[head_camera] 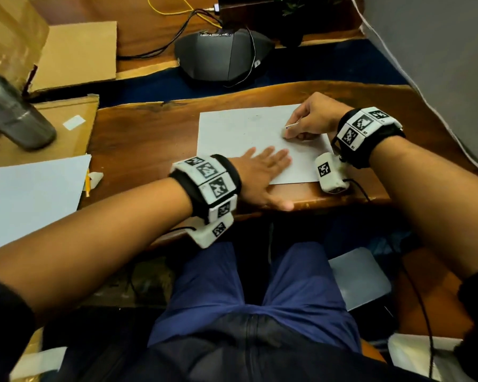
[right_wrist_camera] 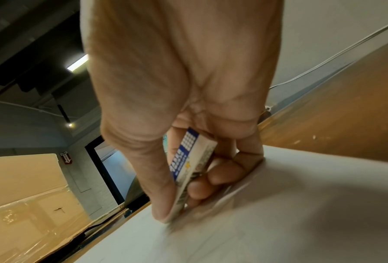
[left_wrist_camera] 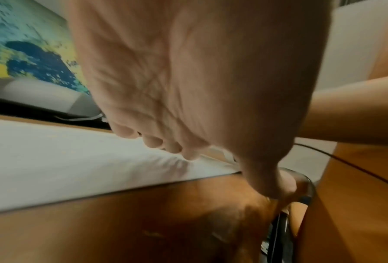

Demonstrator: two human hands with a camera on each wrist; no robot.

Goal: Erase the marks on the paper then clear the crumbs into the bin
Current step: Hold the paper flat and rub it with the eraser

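Observation:
A white sheet of paper (head_camera: 240,130) lies on the wooden desk (head_camera: 138,139) in the head view. My left hand (head_camera: 262,172) lies flat on its near left corner, fingers straight, pressing the paper (left_wrist_camera: 53,163) down. My right hand (head_camera: 301,125) pinches a white eraser (head_camera: 287,130) in a blue and white sleeve between thumb and fingers. In the right wrist view the eraser (right_wrist_camera: 188,170) has its tip down on the paper (right_wrist_camera: 278,222). Faint pencil marks show near the sheet's top middle. No bin is clearly in view.
A steel bottle (head_camera: 14,114) and cardboard pieces (head_camera: 78,53) stand at the left. A second white sheet (head_camera: 31,197) with a pencil (head_camera: 87,186) beside it lies at the near left. A dark conference phone (head_camera: 221,56) with cables sits behind the paper.

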